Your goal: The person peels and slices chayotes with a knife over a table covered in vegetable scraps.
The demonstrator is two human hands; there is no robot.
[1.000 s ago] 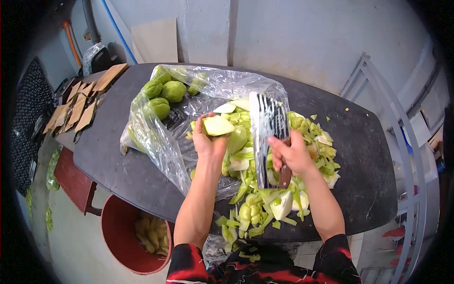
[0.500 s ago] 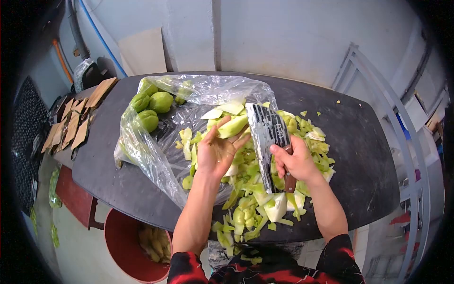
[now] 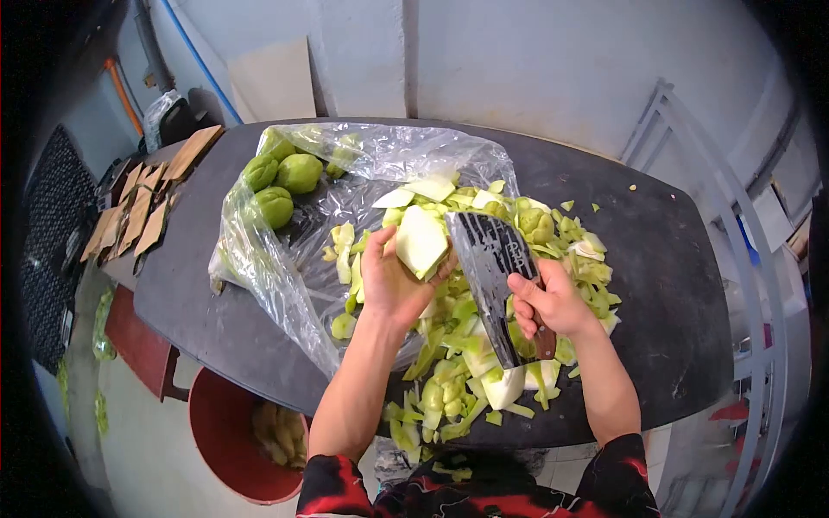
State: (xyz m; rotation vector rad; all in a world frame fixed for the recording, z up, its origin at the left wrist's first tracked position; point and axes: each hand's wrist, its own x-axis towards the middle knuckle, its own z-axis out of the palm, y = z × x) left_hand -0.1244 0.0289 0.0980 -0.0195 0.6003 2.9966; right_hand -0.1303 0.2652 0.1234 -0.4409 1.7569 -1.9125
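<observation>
Noting peelings [image 3: 400, 432] at near edge of table [image 3: 194, 285]. Just beyond, gripping cleaver [image 3: 499, 272] by its wooden handle in right hand [image 3: 550, 300], fully curled around it. Cradling pale squash [image 3: 421, 242] in left hand [image 3: 395, 281], loosely cupped, palm up, just beside blade. Farther off, whole green squashes [image 3: 300, 173] on clear plastic bag [image 3: 259, 259]; then wall [image 3: 518, 69].

The table [image 3: 669, 276] leaves passing room at right; 1 cleaver [image 3: 490, 268] bars the gap between left hand [image 3: 397, 281] and right hand [image 3: 554, 300].
</observation>
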